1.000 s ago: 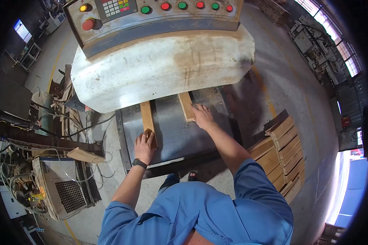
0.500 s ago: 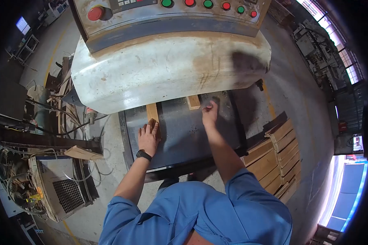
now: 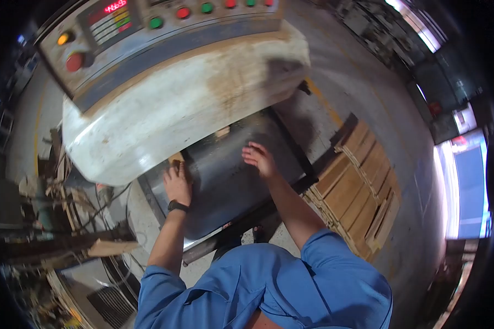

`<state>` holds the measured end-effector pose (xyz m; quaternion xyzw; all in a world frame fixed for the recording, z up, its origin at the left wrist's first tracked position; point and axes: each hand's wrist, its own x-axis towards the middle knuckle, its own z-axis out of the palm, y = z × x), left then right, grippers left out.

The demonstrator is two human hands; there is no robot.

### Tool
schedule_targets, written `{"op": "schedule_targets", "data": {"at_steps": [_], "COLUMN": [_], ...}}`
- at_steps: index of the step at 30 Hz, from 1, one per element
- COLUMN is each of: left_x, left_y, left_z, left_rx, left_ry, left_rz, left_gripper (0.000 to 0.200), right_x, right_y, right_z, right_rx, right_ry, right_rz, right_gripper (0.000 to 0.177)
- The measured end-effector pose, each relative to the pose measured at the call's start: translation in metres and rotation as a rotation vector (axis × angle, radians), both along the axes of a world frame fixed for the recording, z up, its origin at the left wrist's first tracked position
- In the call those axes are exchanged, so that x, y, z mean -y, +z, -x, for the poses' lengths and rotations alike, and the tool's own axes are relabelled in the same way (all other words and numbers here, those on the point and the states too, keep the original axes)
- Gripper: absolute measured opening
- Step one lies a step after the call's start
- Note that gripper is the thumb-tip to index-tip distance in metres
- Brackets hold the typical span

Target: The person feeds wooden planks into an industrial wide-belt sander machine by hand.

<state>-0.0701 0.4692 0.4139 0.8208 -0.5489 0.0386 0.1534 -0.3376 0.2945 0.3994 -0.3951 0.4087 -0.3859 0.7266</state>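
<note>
My left hand (image 3: 178,185) lies with spread fingers on a wooden piece (image 3: 176,158) at the left of the dark machine bed (image 3: 219,186). The far end of that piece is hidden under the white machine hood (image 3: 192,104). A second wooden piece (image 3: 222,131) shows only a short end at the hood's lower edge. My right hand (image 3: 259,159) is over the right part of the bed, fingers apart, holding nothing.
The control panel (image 3: 164,41) with a lit display and coloured buttons stands above the hood. Stacked wooden boards (image 3: 351,186) are on the right. Hoses, scrap wood and a grille-fronted unit (image 3: 107,296) are on the left.
The view has turned and shifted right. Both wooden pieces show less, further under the hood. My left hand has moved closer to the hood, and my right hand's fingers have spread.
</note>
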Motion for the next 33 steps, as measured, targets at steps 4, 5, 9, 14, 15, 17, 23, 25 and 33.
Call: {"op": "schedule_targets", "data": {"at_steps": [4,5,9,14,15,17,23,25,33], "left_x": [0.010,0.010,0.015,-0.002,-0.013,-0.036,-0.099,-0.138,-0.333], "left_y": [0.011,0.027,0.029,0.036,0.045,0.056,0.023,0.014,-0.011], "left_z": [0.020,0.038,0.123,0.245,0.265,0.300,0.363,0.385,0.467], "left_rx": [0.018,-0.013,-0.186,-0.483,-0.539,-0.562,-0.785,-0.873,-0.738], "left_ry": [-0.113,-0.174,-0.583,-0.995,-1.064,-1.204,-1.549,-1.584,-1.849], "left_rz": [0.019,-0.012,-0.033,-0.173,-0.209,-0.197,-0.348,-0.494,-1.045], "left_gripper": [0.069,0.066,0.055,0.050,0.050,0.044,0.037,0.037,0.045], "right_x": [-0.067,-0.092,-0.201,-0.320,-0.345,-0.392,-0.561,-0.620,-0.851], "right_y": [-0.039,-0.034,-0.039,-0.049,-0.050,-0.058,-0.030,-0.034,-0.060], "right_z": [0.107,0.134,0.223,0.276,0.279,0.291,0.288,0.283,0.221], "right_rx": [-0.226,-0.216,-0.254,-0.295,-0.296,-0.535,-1.120,-1.104,-1.055], "right_ry": [-0.261,-0.340,-0.624,-0.881,-0.880,-0.776,-0.483,-0.587,-0.991], "right_rz": [0.131,0.088,-0.081,-0.155,-0.102,-0.057,-0.113,-0.227,-0.534], "right_gripper": [0.034,0.033,0.030,0.028,0.028,0.030,0.040,0.040,0.040]}}
